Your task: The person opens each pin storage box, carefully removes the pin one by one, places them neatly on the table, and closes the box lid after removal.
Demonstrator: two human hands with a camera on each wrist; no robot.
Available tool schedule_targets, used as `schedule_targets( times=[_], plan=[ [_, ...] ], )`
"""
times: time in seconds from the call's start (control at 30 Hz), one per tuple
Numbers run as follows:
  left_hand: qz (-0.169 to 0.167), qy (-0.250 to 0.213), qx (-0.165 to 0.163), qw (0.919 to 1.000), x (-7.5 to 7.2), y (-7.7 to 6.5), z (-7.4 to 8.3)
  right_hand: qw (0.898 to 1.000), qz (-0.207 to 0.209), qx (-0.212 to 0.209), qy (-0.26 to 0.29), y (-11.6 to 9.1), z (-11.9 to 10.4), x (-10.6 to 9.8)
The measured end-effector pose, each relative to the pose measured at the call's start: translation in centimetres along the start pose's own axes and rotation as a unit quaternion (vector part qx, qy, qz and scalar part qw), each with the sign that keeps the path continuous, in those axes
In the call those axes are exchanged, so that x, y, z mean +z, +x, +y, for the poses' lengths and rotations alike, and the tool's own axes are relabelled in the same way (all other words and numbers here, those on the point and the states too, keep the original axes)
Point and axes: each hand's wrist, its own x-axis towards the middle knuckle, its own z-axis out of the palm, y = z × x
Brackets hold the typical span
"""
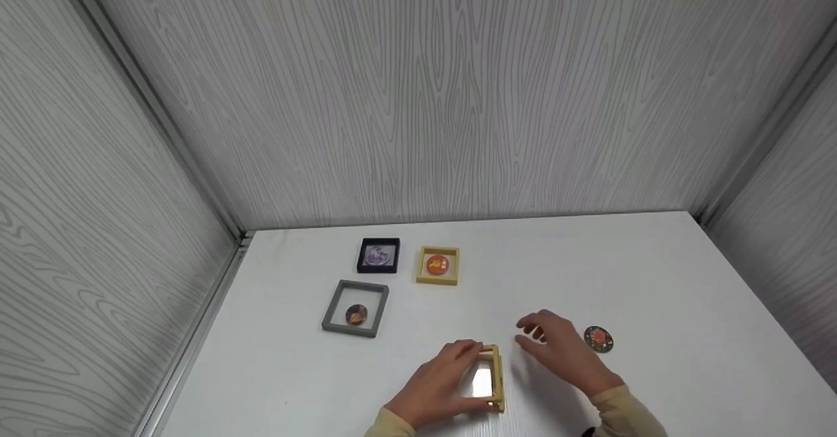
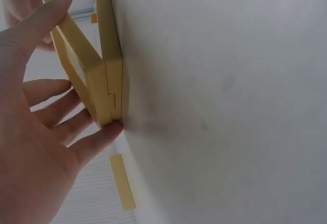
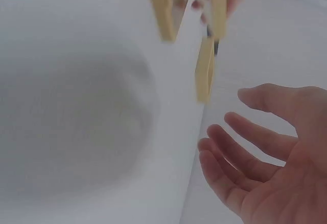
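Note:
My left hand (image 1: 433,386) grips a yellow display frame (image 1: 498,378) near the table's front edge. In the left wrist view the frame's two hinged halves (image 2: 109,35) stand partly apart, joined at the end by my little finger; the thumb and fingers hold the tilted half. My right hand (image 1: 561,350) hovers to the right of the frame, holding nothing, its fingers loosely bent and apart from the thumb, as the right wrist view also shows. A round dark medallion with a red-orange design (image 1: 599,339) lies flat on the table just right of that hand.
Further back on the white table (image 1: 536,260) stand a black frame with a purplish disc (image 1: 378,256), a yellow frame with an orange disc (image 1: 437,265) and a grey frame (image 1: 355,308) with a small dark disc. Wood-grain panels (image 1: 418,97) enclose the back and sides.

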Motion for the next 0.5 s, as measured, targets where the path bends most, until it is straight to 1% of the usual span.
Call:
schedule_targets(
  times=[0.1,0.17,0.27,0.37,0.5],
  plan=[
    [-0.007,-0.005,-0.003,1.0,0.0,0.0,0.0,0.999,-0.032,-0.026,0.015,0.7,-1.4,1.6],
    [-0.006,-0.004,0.0,1.0,0.1,0.0,0.0,0.998,-0.057,-0.029,0.019,0.9,-1.9,2.4],
    [0.003,0.007,0.013,0.9999,0.1,0.0,0.0,0.996,-0.084,-0.031,0.015,1.1,-2.3,3.3],
    [0.01,0.025,0.026,0.9993,0.2,0.0,0.1,0.995,-0.099,-0.03,0.006,1.1,-2.3,3.9],
    [0.008,0.037,0.026,0.999,0.2,0.0,0.1,0.994,-0.106,-0.033,0.0,1.2,-2.2,4.2]
  ],
)
